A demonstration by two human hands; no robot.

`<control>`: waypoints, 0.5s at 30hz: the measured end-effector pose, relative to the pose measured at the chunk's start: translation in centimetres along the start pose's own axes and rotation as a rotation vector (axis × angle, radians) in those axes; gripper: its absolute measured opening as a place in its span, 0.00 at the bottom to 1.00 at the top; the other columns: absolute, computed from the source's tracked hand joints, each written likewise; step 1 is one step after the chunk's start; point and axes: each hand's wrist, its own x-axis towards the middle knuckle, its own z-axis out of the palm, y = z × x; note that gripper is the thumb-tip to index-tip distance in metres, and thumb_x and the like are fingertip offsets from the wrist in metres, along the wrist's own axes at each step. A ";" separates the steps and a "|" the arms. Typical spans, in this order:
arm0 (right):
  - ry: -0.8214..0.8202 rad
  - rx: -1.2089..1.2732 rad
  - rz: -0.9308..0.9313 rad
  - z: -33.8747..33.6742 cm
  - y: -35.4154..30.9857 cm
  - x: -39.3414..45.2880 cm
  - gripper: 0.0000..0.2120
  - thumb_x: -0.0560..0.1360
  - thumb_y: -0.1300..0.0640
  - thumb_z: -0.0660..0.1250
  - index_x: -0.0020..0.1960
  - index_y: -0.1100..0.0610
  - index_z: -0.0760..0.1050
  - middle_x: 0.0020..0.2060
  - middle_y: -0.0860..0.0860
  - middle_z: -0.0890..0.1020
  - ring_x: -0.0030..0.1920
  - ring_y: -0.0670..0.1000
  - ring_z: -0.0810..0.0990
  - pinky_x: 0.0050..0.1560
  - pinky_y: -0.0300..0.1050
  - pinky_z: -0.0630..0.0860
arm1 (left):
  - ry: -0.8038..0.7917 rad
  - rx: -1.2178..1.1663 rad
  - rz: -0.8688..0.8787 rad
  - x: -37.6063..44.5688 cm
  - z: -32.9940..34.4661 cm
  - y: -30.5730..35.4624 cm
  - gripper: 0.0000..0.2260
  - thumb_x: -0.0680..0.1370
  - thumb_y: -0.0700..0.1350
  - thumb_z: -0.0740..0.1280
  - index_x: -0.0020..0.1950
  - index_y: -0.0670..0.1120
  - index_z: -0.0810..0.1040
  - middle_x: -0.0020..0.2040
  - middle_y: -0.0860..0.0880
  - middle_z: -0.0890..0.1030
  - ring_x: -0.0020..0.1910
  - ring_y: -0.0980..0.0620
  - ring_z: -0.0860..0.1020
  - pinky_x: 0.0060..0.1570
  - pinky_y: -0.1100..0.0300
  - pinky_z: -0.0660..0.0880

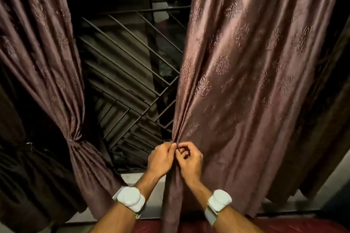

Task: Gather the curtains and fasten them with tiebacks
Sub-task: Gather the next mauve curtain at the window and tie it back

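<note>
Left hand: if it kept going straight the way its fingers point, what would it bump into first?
The left hand points up and right, pinching the right curtain's inner edge beside the right hand. It would probably push straight into that curtain fabric first. The window grille lies further back, though depth is hard to judge.

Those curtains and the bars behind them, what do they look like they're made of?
The right curtain, pinched by both hands, and the tied left curtain look like woven satin-type fabric, perhaps polyester: soft sheen on the folds, raised floral motifs. The window grille looks like dark painted metal: thin, straight, rigid bars.
</note>
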 end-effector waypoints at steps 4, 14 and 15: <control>0.020 -0.089 -0.033 -1.3 0.5 0.2 0.12 0.68 0.69 0.74 0.39 0.53 0.79 0.34 0.45 0.80 0.31 0.46 0.76 0.35 0.34 0.72 | -0.045 -0.143 0.071 -0.6 0.8 1.3 0.19 0.87 0.58 0.55 0.52 0.50 0.81 0.50 0.49 0.86 0.54 0.44 0.83 0.50 0.50 0.77; 0.076 -0.133 -0.055 -5.3 2.6 0.2 0.22 0.69 0.51 0.82 0.61 0.52 0.81 0.61 0.48 0.77 0.64 0.46 0.77 0.67 0.38 0.71 | -0.147 -0.434 0.106 -0.7 0.5 1.1 0.23 0.82 0.62 0.59 0.42 0.44 0.77 0.36 0.43 0.80 0.34 0.48 0.80 0.34 0.43 0.79; 0.122 -0.120 0.054 -5.6 3.2 0.4 0.32 0.69 0.51 0.82 0.69 0.52 0.76 0.69 0.48 0.72 0.71 0.46 0.71 0.72 0.37 0.66 | -0.191 -0.501 0.066 -0.9 0.3 0.8 0.22 0.83 0.61 0.60 0.42 0.45 0.78 0.36 0.43 0.81 0.33 0.48 0.80 0.30 0.46 0.80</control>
